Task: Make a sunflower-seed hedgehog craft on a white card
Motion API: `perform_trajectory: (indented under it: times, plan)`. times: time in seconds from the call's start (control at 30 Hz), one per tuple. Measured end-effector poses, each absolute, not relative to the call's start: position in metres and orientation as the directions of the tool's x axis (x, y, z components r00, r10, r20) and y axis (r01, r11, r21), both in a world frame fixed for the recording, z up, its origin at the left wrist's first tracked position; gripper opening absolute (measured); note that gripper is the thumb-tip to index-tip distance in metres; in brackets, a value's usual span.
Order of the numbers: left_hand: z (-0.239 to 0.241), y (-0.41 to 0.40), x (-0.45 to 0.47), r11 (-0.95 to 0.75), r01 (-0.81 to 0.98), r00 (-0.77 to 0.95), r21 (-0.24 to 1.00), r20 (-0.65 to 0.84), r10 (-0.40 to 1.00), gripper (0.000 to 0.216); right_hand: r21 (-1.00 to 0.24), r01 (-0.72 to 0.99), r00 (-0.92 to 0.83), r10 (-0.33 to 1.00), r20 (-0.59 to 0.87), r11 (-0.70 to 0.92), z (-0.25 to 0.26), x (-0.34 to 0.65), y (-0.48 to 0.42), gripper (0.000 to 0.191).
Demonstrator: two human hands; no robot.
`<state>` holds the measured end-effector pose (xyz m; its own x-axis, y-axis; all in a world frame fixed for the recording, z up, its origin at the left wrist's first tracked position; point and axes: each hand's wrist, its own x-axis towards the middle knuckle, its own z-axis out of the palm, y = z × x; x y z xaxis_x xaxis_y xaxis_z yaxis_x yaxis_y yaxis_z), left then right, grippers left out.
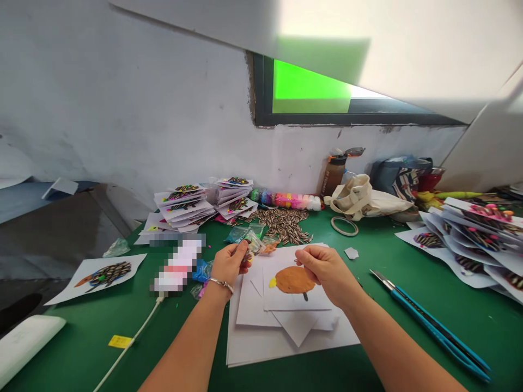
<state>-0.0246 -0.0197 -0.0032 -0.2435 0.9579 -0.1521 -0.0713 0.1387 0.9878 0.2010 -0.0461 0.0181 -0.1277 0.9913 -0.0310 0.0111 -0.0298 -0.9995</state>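
My left hand is closed at the left edge of the paper stack, its fingers curled round a few dark sunflower seeds, mostly hidden. Over the right part of a small white card, my right hand makes a pinch. A tiny striped piece, which looks like a sunflower seed, shows at its fingertips. On the card is a flat orange-brown clay oval with a yellow clay piece at its left and a short dark strip below. White sheets lie under the card.
Loose sunflower seeds are heaped behind my hands, near small clay packets. Blue tweezers lie at the right. Seed-picture cards are stacked at the left and right. A white cable crosses the green table.
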Motion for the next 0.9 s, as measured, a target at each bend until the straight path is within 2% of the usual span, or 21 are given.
perform_trajectory:
  times: [0.13, 0.23, 0.33, 0.43, 0.57, 0.63, 0.77, 0.9]
  plan:
    - [-0.0032, -0.0197, -0.025, 0.139, -0.074, -0.254, 0.988, -0.153, 0.955, 0.048, -0.997, -0.061, -0.136, 0.99, -0.041, -0.05, 0.0184, 0.2001, -0.045, 0.021]
    - [-0.0028, -0.0193, -0.0253, 0.141, -0.076, -0.259, 0.987, -0.156, 0.953, 0.048, -0.991, -0.096, -0.156, 0.984, -0.081, -0.097, 0.0178, 0.1964, -0.0443, 0.027]
    - [-0.0028, -0.0185, -0.0257, 0.144, -0.078, -0.264, 0.987, -0.16, 0.951, 0.047, -0.997, -0.034, -0.166, 0.984, -0.06, -0.067, 0.0174, 0.1951, -0.0446, 0.024]
    - [-0.0032, -0.0181, -0.0261, 0.141, -0.083, -0.263, 0.986, -0.158, 0.952, 0.049, -0.999, 0.014, -0.161, 0.986, -0.036, -0.034, 0.0165, 0.1965, -0.0451, 0.033]
    - [-0.004, -0.0185, -0.0262, 0.135, -0.085, -0.261, 0.987, -0.153, 0.953, 0.051, -0.998, -0.034, -0.172, 0.984, -0.04, -0.046, 0.0142, 0.1967, -0.0449, 0.021]
    - [-0.0045, -0.0186, -0.0263, 0.134, -0.083, -0.259, 0.987, -0.151, 0.954, 0.052, -0.996, -0.059, -0.178, 0.982, -0.059, -0.071, 0.0133, 0.1957, -0.0448, 0.024]
    - [-0.0055, -0.0186, -0.0263, 0.13, -0.082, -0.257, 0.988, -0.147, 0.955, 0.052, -1.0, 0.005, -0.162, 0.987, -0.018, -0.017, 0.0136, 0.196, -0.0448, 0.02]
    - [-0.0065, -0.0184, -0.0264, 0.128, -0.079, -0.255, 0.989, -0.144, 0.956, 0.052, -0.999, 0.042, -0.143, 0.99, 0.0, 0.006, 0.0157, 0.1994, -0.0452, 0.034]
